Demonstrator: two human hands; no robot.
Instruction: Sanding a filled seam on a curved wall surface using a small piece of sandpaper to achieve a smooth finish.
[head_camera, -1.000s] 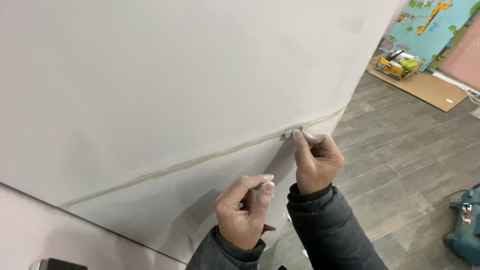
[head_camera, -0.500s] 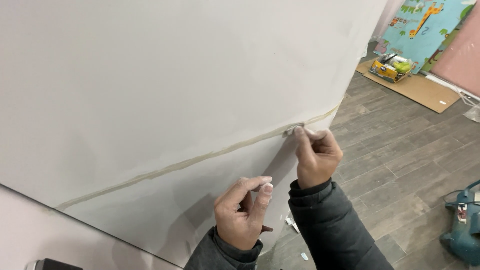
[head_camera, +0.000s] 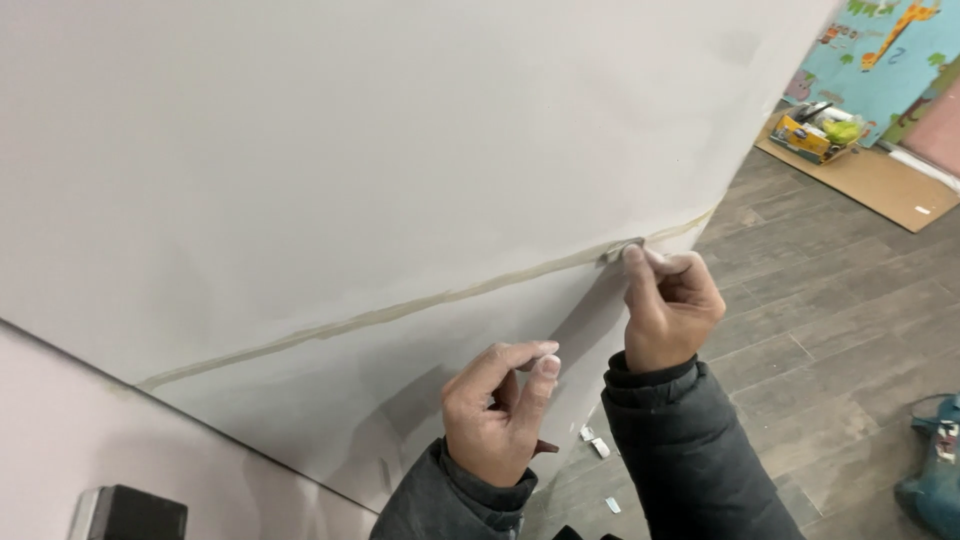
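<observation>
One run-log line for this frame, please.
right hand: pinching small tool on wall seam | left hand: raised off wall, fingers curled | white scraps on wood floor

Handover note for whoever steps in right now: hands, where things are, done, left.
Right hand: raised at the wall, thumb and fingers pinched on a small grey piece held against the tan seam line, near its right end.
Left hand: lower, fingers curled with thumb and forefinger tips close; it looks to hold something small, too hidden to name.
Seam line runs across the wall from lower left up to the right hand.
Small white scraps lie on the wood floor below the hands.
Done: cannot tell from the line alone.
Left: probably the short bit of line right of the right hand.
</observation>
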